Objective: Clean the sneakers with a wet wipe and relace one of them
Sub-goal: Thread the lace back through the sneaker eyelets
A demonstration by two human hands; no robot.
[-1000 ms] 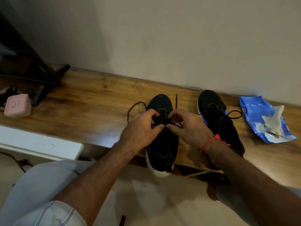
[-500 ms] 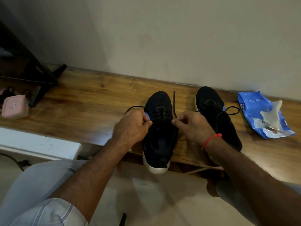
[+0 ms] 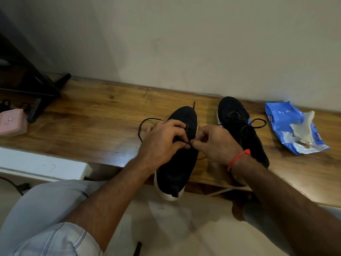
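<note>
**Both hands pinching lace over the nearer sneaker**

Wooden counter (image 3: 92,122) runs along a pale wall (image 3: 184,43). Two black sneakers w/ white soles sit on it, toes toward the wall.

Left sneaker (image 3: 177,169): near the counter's front edge, heel hanging over it. Black lace (image 3: 145,122) loops out to the left side of the shoe on the wood; one lace end pokes past the toe toward the wall.

L hand (image 3: 162,139): over the shoe's lace area, fingers curled, thumb + fingertips pinching the lace at mid-shoe. R hand (image 3: 215,143): just beside it, fingers curled, thumb + forefinger pinching the lace too. The two pinches nearly touch. Which eyelet the lace sits in – can't tell, hands cover it. Red thread band (image 3: 239,157) on the R wrist.

Right sneaker (image 3: 239,130): just beside the first, closer to the wall, laced, bow loop sticking out on its right.

Blue wet-wipe pack (image 3: 282,122): toward the counter's right end, near the back edge, a white wipe (image 3: 302,128) lying on top of it.

Far left end: pink box (image 3: 12,122), next to black stand legs (image 3: 42,93).

Light trousers (image 3: 46,204) and striped sleeve at bottom left.
</note>
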